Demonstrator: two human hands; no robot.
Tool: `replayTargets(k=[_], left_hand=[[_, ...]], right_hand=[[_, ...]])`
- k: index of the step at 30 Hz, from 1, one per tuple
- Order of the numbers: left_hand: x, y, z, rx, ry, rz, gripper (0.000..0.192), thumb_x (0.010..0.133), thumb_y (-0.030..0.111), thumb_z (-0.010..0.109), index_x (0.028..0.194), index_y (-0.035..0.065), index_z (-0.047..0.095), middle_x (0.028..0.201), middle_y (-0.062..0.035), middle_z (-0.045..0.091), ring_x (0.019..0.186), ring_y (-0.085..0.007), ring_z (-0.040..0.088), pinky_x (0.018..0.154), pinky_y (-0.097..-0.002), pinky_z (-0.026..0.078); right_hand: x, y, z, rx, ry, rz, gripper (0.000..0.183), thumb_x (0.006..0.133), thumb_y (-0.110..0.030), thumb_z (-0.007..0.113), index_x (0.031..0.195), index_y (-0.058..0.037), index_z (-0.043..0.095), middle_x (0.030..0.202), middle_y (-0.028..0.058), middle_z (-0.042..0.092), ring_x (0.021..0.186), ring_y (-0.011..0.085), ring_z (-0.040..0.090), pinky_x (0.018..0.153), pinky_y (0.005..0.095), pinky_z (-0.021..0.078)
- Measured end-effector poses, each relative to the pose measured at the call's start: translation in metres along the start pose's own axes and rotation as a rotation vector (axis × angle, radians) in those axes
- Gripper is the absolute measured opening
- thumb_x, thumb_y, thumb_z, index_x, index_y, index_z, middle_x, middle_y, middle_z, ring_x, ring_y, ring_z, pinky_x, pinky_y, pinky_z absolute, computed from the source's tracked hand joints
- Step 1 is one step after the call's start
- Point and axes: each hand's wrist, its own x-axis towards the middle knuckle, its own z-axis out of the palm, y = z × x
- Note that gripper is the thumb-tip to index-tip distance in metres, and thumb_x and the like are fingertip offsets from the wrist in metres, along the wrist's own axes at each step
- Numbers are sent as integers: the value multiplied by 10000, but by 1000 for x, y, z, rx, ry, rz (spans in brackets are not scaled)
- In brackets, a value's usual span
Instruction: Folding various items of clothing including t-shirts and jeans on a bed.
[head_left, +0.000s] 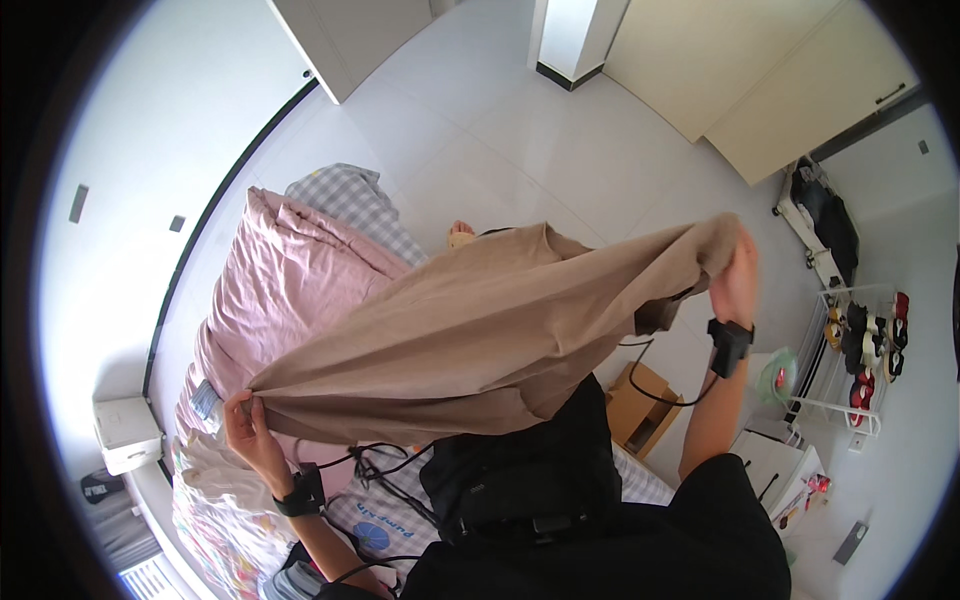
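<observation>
A brown cloth garment is stretched between my two hands, above my lap. My left hand pinches its lower left corner beside the bed. Raised out to the right, my right hand grips the opposite end, where the fabric bunches and hides some fingers. Folds run along the garment's length, and a darker inner side shows near my right hand. Black devices with cables are strapped on both wrists. Under the cloth, a black bag rests against my body.
To the left, a pink quilt and grey checked bedding lie on the bed. A cardboard box stands right of the black bag. Farther right are a shoe rack, an open suitcase and a white cabinet.
</observation>
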Motion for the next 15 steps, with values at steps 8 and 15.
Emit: replayTargets(k=[8,15], left_hand=[[-31,-13,60,328,-228,-44,423,876,16,624,1296,32,572,1218,-124,627,1142,-230,590,999,-370,442],[-82,60,130,209,-630,129,224,832,11,680,1055,7,654,1005,-121,682,941,-244,652,870,-342,489]], right_hand=[[-43,127,12,-176,-324,433,501,1013,-202,560,1455,-41,388,1358,132,559,1197,211,566,1039,357,455],[-105,135,11,-387,-715,611,401,991,-303,622,1275,-22,590,1138,71,648,1069,156,581,954,318,462]])
